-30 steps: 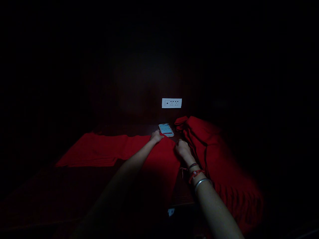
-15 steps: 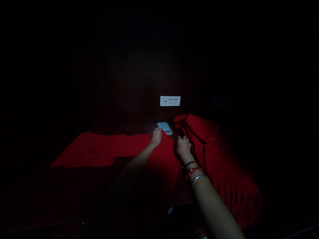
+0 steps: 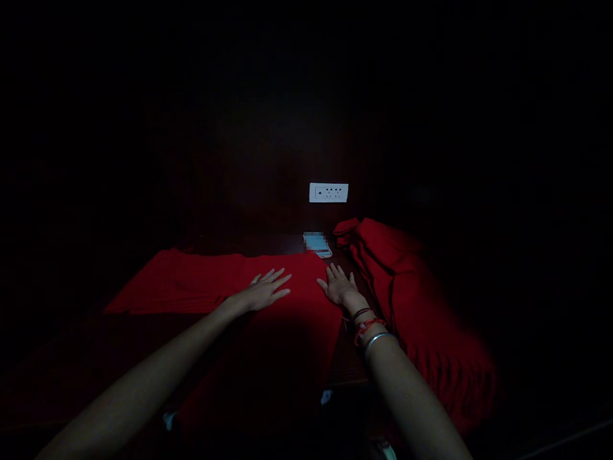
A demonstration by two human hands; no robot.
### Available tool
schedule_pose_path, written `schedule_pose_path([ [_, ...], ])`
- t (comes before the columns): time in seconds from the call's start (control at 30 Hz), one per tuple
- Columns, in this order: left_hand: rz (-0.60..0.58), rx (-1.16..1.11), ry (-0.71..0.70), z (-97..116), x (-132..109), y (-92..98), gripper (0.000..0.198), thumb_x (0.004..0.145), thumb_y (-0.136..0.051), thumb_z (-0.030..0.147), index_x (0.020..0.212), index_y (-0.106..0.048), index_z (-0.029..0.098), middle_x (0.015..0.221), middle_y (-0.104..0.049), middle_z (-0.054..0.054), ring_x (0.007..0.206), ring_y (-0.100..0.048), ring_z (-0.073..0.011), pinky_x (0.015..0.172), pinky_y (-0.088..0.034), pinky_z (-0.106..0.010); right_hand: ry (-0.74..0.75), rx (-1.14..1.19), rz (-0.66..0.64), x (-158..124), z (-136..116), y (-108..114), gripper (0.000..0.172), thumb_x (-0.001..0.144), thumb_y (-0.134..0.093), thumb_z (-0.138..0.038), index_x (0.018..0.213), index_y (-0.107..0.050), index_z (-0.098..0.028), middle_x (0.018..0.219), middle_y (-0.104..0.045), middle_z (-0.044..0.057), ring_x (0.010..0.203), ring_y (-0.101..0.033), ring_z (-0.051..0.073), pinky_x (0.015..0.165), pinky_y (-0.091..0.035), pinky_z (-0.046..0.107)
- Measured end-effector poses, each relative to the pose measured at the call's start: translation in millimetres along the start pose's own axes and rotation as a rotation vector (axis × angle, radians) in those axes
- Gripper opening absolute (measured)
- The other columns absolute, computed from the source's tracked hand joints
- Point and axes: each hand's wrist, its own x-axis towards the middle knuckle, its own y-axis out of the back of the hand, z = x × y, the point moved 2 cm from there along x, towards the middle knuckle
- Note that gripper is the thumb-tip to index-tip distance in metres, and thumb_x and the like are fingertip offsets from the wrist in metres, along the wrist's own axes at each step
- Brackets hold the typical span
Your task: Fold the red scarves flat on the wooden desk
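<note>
A length of red cloth (image 3: 301, 319) runs over the dark table and toward me. My left hand (image 3: 265, 291) lies flat on it with fingers spread, a ring showing on one finger. At the cloth's right edge rests my right hand (image 3: 339, 285), palm down and fingers apart, with bracelets on its wrist. The left part of the cloth lies over a stack of folded red cloth (image 3: 158, 281). To the right of my right hand is a heap of red cloth (image 3: 412, 287) with fringe or gathered folds at its near end.
A phone (image 3: 320, 246) lies beyond the cloth, its top part blurred out. Behind it a white socket panel (image 3: 328, 193) is set in the dark wall. The table's front edge (image 3: 352, 381) shows faintly. Most of the surroundings are too dark to make out.
My left hand has let go of the cloth's far corner near the phone and moved left and nearer, now flat. My right hand has opened and shifted slightly left onto the cloth's edge.
</note>
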Motion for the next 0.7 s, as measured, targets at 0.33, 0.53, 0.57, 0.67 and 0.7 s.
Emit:
schedule_pose_path([
  [0.33,-0.035,0.013,0.058,-3,-2,2.2,0.054,0.081,-0.015,0.054,0.131,-0.013,0.032,0.139,-0.005,-0.002,0.125,-0.003,-0.0251,0.096,-0.009,-0.049,0.283,-0.026,-0.091,-7,-23,-8,0.069,0.077,-0.013,-0.060,0.133,-0.009,-0.020,0.139,-0.006,0.003,0.126,-0.001,0.021,0.099,-0.001,0.045],
  [0.53,-0.015,0.032,0.068,-3,-1,-0.9,0.054,0.082,-0.015,0.053,0.131,-0.013,0.031,0.139,-0.005,-0.002,0.125,-0.004,-0.0259,0.096,-0.009,-0.050,0.285,-0.044,-0.053,-14,-25,-5,0.067,0.076,-0.013,-0.062,0.132,-0.006,-0.027,0.139,-0.002,-0.001,0.126,0.004,0.022,0.097,0.000,0.048],
  [0.57,-0.034,0.025,0.071,-3,-1,-1.0,0.054,0.082,-0.014,0.053,0.131,-0.012,0.031,0.139,-0.006,-0.002,0.125,-0.005,-0.0260,0.095,-0.010,-0.050,0.273,-0.049,-0.103,-13,-24,-7,0.067,0.075,-0.013,-0.062,0.132,-0.006,-0.027,0.139,-0.002,-0.001,0.126,0.003,0.022,0.097,0.000,0.049],
  [0.67,-0.037,0.016,0.078,-2,-2,0.9,0.054,0.081,-0.014,0.054,0.131,-0.012,0.031,0.139,-0.006,-0.002,0.125,-0.005,-0.0262,0.095,-0.010,-0.050,0.264,-0.035,-0.142,-13,-23,-9,0.069,0.075,-0.013,-0.064,0.132,-0.008,-0.027,0.139,-0.004,0.000,0.126,0.001,0.023,0.096,-0.002,0.051],
  [0.7,-0.030,0.020,0.085,-3,-2,2.1,0.055,0.081,-0.014,0.054,0.131,-0.013,0.031,0.139,-0.006,-0.002,0.125,-0.005,-0.0263,0.096,-0.009,-0.050,0.272,-0.026,-0.115,-13,-23,-8,0.068,0.075,-0.013,-0.063,0.132,-0.008,-0.027,0.139,-0.004,0.000,0.126,0.001,0.023,0.096,-0.001,0.051],
])
